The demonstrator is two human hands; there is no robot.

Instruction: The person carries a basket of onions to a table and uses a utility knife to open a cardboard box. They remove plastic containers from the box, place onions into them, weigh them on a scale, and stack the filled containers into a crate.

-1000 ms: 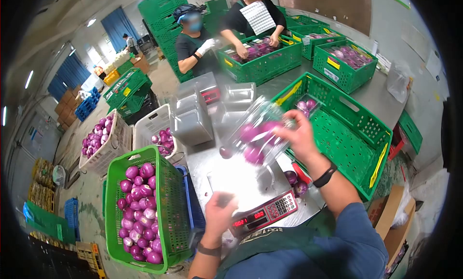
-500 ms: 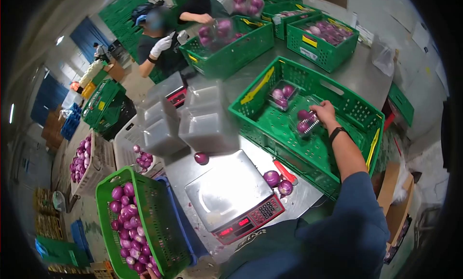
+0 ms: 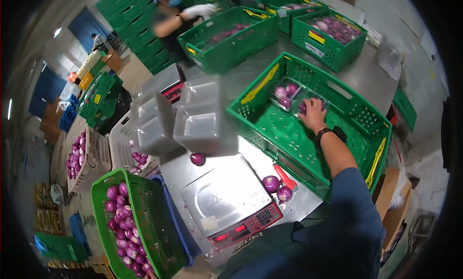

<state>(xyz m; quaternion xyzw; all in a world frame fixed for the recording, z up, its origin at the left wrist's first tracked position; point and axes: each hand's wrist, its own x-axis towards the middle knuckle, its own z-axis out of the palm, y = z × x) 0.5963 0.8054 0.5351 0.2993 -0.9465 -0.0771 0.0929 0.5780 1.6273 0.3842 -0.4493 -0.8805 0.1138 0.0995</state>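
Observation:
My right hand (image 3: 313, 116) is inside the large green crate (image 3: 270, 139), its fingers over a clear plastic box of red onions (image 3: 303, 106). Beside it, touching or nearly so, lies another clear box of onions (image 3: 286, 94). At the bottom edge, only the fingertips of my left hand (image 3: 151, 275) show, by the onions in the light green basket (image 3: 137, 216); what they hold is hidden. The scale (image 3: 226, 197) has a bare metal plate. Two loose onions (image 3: 277, 187) and a red-handled tool (image 3: 284, 176) lie between scale and crate.
Stacks of clear empty boxes (image 3: 195, 127) stand behind the scale with a single onion (image 3: 197, 159). Further back are green crates of onions (image 3: 328, 37) and a second scale (image 3: 166, 83). A masked co-worker (image 3: 173, 25) in white gloves stands behind. White baskets (image 3: 89, 158) are left.
My right hand has moved left and set the onion box down beside the other one. The co-worker has shifted, and the box held over the back crate has gone from there.

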